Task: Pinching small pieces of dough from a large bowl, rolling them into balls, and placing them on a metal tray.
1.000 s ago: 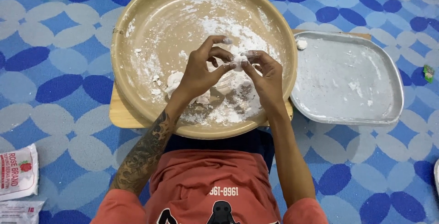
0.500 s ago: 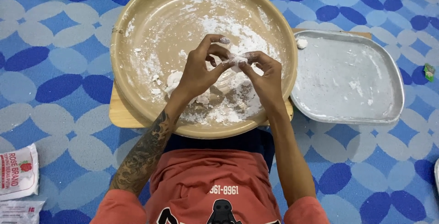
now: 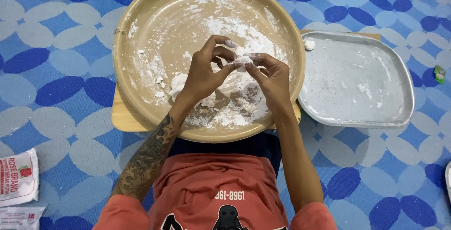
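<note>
Above the bowl's (image 3: 141,28) centre, we pinched a small dough lump (image 3: 243,63) between both hands: left hand (image 3: 206,72) at nine o'clock, right hand (image 3: 272,77) at four, fingers (image 3: 231,44) of each closed on it, equally near.

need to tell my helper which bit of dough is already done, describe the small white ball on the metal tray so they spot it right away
Start at the big round tan bowl, then look to the grey metal tray beside it on the person's right. The small white dough ball sits alone in the tray's far corner nearest the bowl, the only lump there; everything else on the tray is flat flour smears.
</note>
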